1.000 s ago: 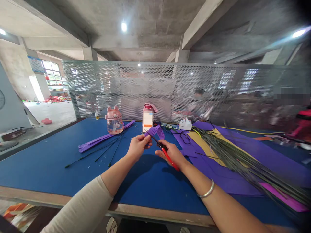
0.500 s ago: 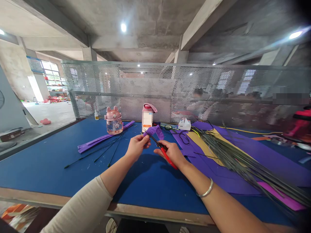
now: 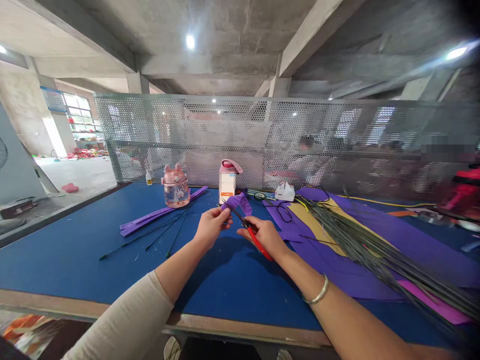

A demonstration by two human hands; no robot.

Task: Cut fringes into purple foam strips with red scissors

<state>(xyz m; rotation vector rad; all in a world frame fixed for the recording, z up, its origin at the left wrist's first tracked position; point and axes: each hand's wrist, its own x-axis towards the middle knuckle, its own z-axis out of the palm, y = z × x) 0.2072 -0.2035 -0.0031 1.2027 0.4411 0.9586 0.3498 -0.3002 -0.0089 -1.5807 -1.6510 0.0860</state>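
Note:
Over the middle of the blue table [image 3: 150,280], my left hand [image 3: 212,226] pinches one end of a purple paper strip [image 3: 240,201]. The strip arches up and bends down to the right. My right hand [image 3: 264,236] is closed around red-handled scissors [image 3: 258,244], their dark blades pointing up and left against the strip near my left fingertips. Whether the blades are apart is hard to make out. To the left lie several dark green wire stems [image 3: 161,234] and a folded purple paper length [image 3: 150,219].
A pink clear bottle [image 3: 176,187] and a second pink bottle [image 3: 227,167] with a phone [image 3: 227,186] before it stand at the back. A tissue pack [image 3: 285,191] is near them. Purple sheets [image 3: 337,277] and bundled green stems [image 3: 360,240] cover the right. Perforated metal panels [image 3: 225,135] border the back.
Almost nothing differs. The purple strip's free end has shifted very slightly; both hands and the scissors stay in the same place.

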